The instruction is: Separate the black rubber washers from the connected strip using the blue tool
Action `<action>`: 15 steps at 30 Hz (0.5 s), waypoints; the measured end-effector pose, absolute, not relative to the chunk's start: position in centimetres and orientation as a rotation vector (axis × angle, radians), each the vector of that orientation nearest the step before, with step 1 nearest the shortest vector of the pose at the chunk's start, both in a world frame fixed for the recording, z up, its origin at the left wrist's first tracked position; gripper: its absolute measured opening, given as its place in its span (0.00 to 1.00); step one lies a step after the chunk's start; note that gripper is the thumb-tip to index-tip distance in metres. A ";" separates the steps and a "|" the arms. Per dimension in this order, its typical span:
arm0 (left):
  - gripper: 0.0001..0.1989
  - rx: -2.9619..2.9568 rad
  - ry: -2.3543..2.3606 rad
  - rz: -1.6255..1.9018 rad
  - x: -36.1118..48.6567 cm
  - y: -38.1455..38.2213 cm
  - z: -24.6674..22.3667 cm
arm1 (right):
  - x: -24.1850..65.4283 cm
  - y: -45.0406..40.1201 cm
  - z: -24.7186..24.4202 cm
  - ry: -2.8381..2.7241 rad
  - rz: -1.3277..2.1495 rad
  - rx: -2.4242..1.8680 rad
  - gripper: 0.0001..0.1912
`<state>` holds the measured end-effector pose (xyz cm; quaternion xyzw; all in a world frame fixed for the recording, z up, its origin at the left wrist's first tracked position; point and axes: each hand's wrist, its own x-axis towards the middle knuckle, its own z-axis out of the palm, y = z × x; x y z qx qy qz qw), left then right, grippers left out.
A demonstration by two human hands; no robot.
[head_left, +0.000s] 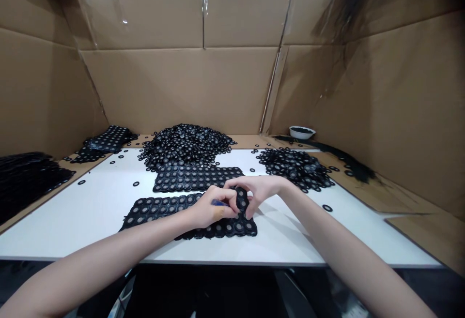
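Note:
A black sheet of joined round discs (pixel 148 209) lies near the front edge of the white board. Over its right part, my left hand (pixel 214 206) is closed around a small blue tool, most of which the fingers cover. My right hand (pixel 257 192) pinches the sheet's right end, where a strip of discs is lifted. The fingertips of both hands are close together. Just behind lies a second black disc sheet (pixel 192 178), flat on the board.
A large heap of black rings (pixel 185 143) stands at the back, a smaller heap (pixel 298 168) to the right. Black sheets (pixel 29 177) are stacked at left. A white bowl (pixel 301 133) sits back right. Cardboard walls (pixel 174 90) surround the white board (pixel 72 221).

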<state>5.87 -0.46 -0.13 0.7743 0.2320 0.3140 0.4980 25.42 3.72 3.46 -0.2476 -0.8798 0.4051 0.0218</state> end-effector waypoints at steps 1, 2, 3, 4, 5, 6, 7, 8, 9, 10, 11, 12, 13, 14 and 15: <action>0.04 1.863 0.570 0.753 5.9 -0.6 0.0 | 25.3 3.7 3.5 -2.721 1.257 -0.763 0.31; 0.04 1.853 0.577 0.746 6.0 -0.7 0.0 | 25.3 3.6 3.6 -2.716 1.254 -0.753 0.31; 0.04 1.846 0.584 0.741 6.0 -0.8 0.1 | 25.2 3.6 3.7 -2.711 1.249 -0.740 0.30; 0.04 1.839 0.595 0.739 6.1 -1.0 0.2 | 25.2 3.6 3.7 -2.707 1.245 -0.725 0.30; 0.04 1.834 0.609 0.740 6.1 -1.1 0.3 | 25.1 3.5 3.8 -2.704 1.242 -0.714 0.29; 0.04 1.831 0.623 0.741 6.1 -1.2 0.3 | 25.1 3.5 3.8 -2.702 1.240 -0.712 0.30; 0.04 1.830 0.636 0.742 6.2 -1.4 0.3 | 25.1 3.6 3.7 -2.700 1.237 -0.716 0.30; 0.04 1.833 0.646 0.742 6.2 -1.5 0.3 | 25.2 3.6 3.7 -2.699 1.232 -0.724 0.31; 0.04 1.837 0.650 0.743 6.2 -1.5 0.3 | 25.2 3.6 3.6 -2.700 1.227 -0.731 0.31; 0.04 1.843 0.650 0.743 6.2 -1.6 0.2 | 25.3 3.7 3.5 -2.704 1.220 -0.737 0.31; 0.04 1.854 0.646 0.742 6.2 -1.6 0.2 | 25.4 3.7 3.4 -2.708 1.210 -0.740 0.32; 0.04 1.867 0.640 0.740 6.3 -1.6 0.1 | 25.4 3.8 3.3 -2.713 1.201 -0.742 0.33; 0.04 1.882 0.633 0.738 6.3 -1.7 0.0 | 25.4 3.8 3.3 -2.719 1.192 -0.744 0.33; 0.04 1.901 0.624 0.736 6.3 -1.7 -0.1 | 25.4 3.9 3.2 -2.722 1.181 -0.745 0.34; 0.05 1.922 0.614 0.735 6.3 -1.7 -0.1 | 25.4 3.9 3.2 -2.725 1.168 -0.745 0.35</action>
